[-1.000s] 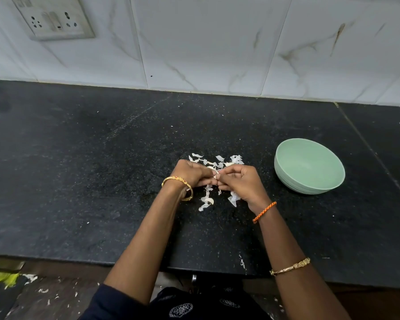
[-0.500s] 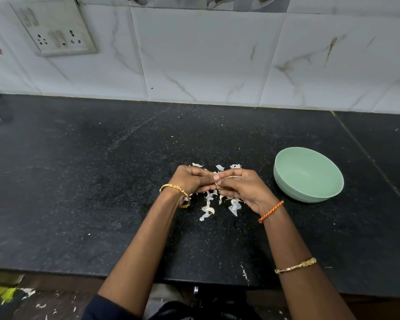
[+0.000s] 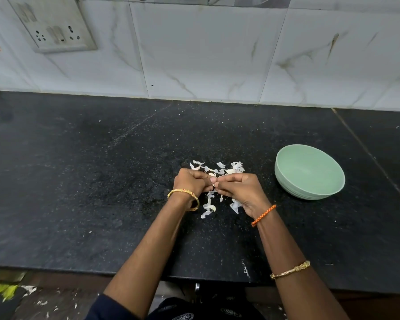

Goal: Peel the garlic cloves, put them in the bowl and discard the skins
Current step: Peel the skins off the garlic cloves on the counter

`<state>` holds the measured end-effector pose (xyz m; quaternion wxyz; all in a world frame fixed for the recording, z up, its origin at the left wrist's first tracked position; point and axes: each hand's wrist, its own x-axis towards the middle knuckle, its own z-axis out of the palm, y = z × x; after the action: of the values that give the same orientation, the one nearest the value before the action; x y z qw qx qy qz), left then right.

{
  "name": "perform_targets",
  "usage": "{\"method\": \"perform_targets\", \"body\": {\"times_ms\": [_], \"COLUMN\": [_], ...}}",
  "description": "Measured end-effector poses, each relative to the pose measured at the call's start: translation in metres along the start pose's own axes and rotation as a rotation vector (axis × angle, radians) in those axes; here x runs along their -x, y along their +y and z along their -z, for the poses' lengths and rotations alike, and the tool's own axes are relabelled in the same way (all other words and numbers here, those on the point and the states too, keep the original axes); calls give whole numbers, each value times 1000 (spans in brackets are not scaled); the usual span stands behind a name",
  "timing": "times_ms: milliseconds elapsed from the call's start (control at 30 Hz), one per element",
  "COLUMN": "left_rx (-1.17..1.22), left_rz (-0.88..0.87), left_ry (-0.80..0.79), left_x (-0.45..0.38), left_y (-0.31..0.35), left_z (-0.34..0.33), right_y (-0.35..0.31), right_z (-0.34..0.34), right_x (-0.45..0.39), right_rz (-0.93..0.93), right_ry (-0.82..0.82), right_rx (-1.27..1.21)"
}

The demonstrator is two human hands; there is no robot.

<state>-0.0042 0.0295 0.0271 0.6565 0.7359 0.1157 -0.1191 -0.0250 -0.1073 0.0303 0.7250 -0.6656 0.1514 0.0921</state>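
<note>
Black countertop (image 3: 79, 181), seemingly marble-veined tiles (image 3: 206, 54)

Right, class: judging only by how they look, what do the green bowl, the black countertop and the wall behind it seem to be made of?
Green bowl: probably plastic or melamine, with a matte, even pale green and a thin rim; glazed ceramic is possible.
Countertop: polished dark stone, likely granite, black with fine pale speckles and a seam line.
Wall: glossy ceramic tiles with marble-style veins and grout lines.

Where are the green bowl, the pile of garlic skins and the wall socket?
green bowl (image 3: 286, 181), head view, on its near outer wall.
garlic skins (image 3: 208, 207), head view, on a flake below the hands.
wall socket (image 3: 53, 26), head view, on its plate.
</note>
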Motion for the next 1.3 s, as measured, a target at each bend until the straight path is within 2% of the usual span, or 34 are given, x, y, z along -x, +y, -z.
{"method": "perform_targets", "body": {"times_ms": [100,333,533,700,833,967,1067,1167,1233,1300], "left_rx": [58,187,184,260,239,63,-39,-117,-303,-472], "left_rz": [35,140,154,151,121,-49,-123,-211,-206,-120], "left_ry": [-122,-241,-251,-269,-190,-14,4,136,266,262], "left_x": [0,-2,0,-4,-6,-6,-5,-8,-15,-25], "left_y": [3,-1,-1,3,4,8,11,10,7,-1], "left_z": [8,14,8,12,17,22,20,24,35,43], "right_y": [-7,-7,-5,-11,-15,-18,-22,-26,-24,-20], "right_z": [7,9,5,6,14,20,19,22,29,33], "right_x": [1,-4,-5,-6,-9,-16,-19,-21,-25,-31], "right_rz": [-118,-223,-128,-79,13,116,168,232,241,180], "right_ry": [-90,-155,-49,-39,12,101,80,190,255,188], "right_rx": [-161,-309,-64,61,193,386,516,633,734,811]}}
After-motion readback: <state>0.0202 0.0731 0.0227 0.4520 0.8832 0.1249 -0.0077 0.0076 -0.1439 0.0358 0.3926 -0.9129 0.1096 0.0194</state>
